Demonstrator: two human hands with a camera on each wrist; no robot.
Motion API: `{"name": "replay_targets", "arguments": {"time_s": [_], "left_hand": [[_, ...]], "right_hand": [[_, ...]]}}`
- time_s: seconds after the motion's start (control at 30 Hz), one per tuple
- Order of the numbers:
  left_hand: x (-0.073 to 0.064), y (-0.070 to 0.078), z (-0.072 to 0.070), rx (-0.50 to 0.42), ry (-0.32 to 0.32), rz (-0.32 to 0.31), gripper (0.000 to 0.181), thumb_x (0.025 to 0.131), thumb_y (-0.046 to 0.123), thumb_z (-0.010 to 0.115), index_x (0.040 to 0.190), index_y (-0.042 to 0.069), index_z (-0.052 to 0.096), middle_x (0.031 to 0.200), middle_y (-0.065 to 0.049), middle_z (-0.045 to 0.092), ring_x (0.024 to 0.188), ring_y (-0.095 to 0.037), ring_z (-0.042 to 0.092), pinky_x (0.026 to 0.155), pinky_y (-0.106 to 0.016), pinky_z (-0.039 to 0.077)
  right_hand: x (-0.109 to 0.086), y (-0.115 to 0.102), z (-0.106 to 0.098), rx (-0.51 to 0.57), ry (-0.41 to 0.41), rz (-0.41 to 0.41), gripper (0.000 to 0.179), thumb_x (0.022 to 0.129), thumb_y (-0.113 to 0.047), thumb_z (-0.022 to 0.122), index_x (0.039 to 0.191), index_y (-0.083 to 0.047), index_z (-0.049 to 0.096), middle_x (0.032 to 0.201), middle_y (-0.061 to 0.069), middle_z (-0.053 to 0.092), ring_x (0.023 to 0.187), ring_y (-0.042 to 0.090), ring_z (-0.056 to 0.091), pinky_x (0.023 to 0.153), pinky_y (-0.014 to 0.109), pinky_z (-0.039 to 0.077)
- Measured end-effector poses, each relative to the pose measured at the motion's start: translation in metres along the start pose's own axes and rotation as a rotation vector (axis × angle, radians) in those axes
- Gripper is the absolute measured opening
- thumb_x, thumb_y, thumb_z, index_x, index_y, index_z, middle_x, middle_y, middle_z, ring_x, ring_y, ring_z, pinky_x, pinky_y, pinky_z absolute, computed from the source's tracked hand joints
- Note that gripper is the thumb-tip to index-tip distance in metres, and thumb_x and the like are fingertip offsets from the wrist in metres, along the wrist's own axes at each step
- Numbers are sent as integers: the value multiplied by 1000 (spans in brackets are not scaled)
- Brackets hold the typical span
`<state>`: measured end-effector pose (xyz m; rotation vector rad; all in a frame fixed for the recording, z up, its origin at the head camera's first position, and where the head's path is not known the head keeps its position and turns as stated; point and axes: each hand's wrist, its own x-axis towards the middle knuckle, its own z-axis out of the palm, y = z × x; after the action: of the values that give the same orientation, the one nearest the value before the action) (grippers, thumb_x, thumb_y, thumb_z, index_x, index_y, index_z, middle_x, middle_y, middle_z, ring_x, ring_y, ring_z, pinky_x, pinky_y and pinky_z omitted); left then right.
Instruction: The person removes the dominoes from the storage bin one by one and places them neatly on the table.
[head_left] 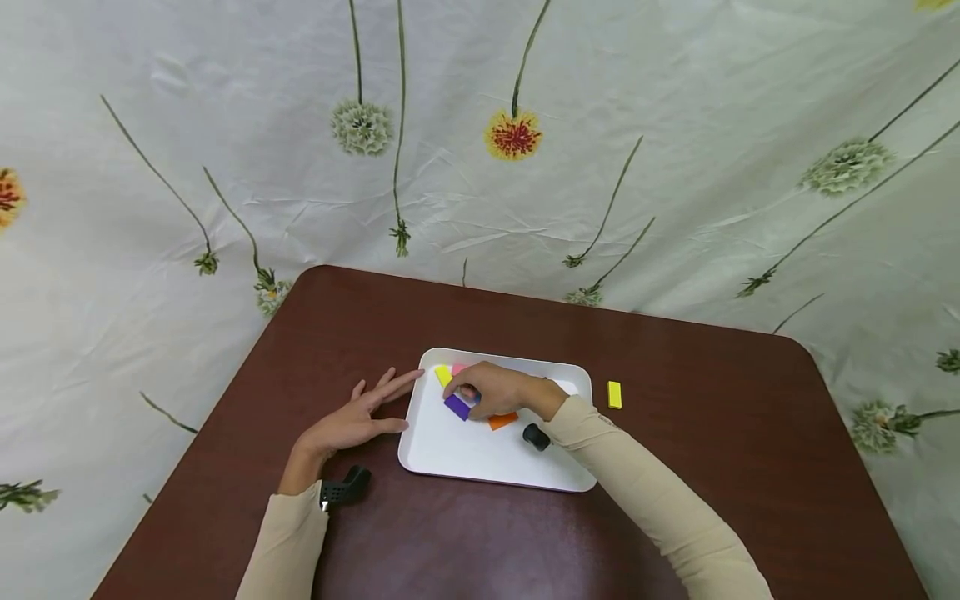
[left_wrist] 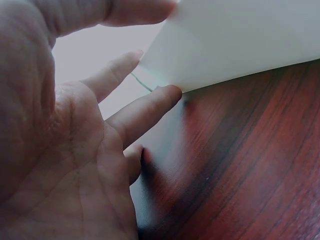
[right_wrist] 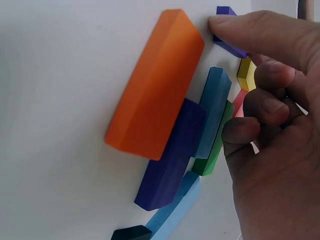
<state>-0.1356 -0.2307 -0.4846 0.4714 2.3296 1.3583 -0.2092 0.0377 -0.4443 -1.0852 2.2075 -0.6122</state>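
A white tray (head_left: 457, 454) lies on the table, holding several coloured blocks. My right hand (head_left: 495, 388) is over it, pinching a purple block (head_left: 457, 407) between thumb and fingers near the tray's left side. In the right wrist view, the thumb covers part of that block (right_wrist: 231, 48). Near the hand lie an orange block (right_wrist: 155, 85), a dark blue block (right_wrist: 172, 155), a teal block (right_wrist: 214, 110) and a green block (right_wrist: 207, 160). My left hand (head_left: 348, 427), fingers spread and straight, touches the tray's left rim; the left wrist view shows fingertips at its outer wall (left_wrist: 240, 45).
A yellow block (head_left: 614, 394) stands apart on the brown table (head_left: 720, 433), right of the tray. Another yellow block (head_left: 443, 376) and a pink block (head_left: 458, 368) sit at the tray's upper left. A light blue block (right_wrist: 175, 207) lies lower. Behind hangs a flowered cloth (head_left: 450, 183).
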Motion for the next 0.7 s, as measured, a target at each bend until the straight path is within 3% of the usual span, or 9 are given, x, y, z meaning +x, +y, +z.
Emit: {"name": "replay_targets", "arguments": {"time_s": [0.17,0.33,0.5,0.7], "left_hand": [[-1,1,0,0,1,-5,75,93,26,70,158,32,31,163,-6,34,155,-40,-6,112,-68,-22],[-1,1,0,-3,5,-2,75,93,26,69,158,30,31,162,-7,34,155,-40,-7,112,-68,-22],[-1,1,0,-5,6,0,76,93,25,69,158,29,31,162,-8,34,155,-40,-7,112,-68,-22],[-2,3,0,-13,9,-11,75,93,25,69,158,28,31,162,-10,35,155,-40,-6,113,-68,-21]], "right_hand": [[-2,2,-1,0,23,4,43,84,-6,78,126,-10,68,102,-2,60,96,12,49,88,22,43],[-13,8,-4,37,71,-22,41,84,-8,79,124,-9,69,85,-3,49,84,10,46,75,21,38],[-37,18,-10,47,120,-22,41,85,-11,79,125,-7,68,77,2,45,76,10,44,68,21,35],[-74,38,-22,87,221,30,42,84,-12,80,124,-8,68,78,10,46,79,21,49,67,23,36]]}}
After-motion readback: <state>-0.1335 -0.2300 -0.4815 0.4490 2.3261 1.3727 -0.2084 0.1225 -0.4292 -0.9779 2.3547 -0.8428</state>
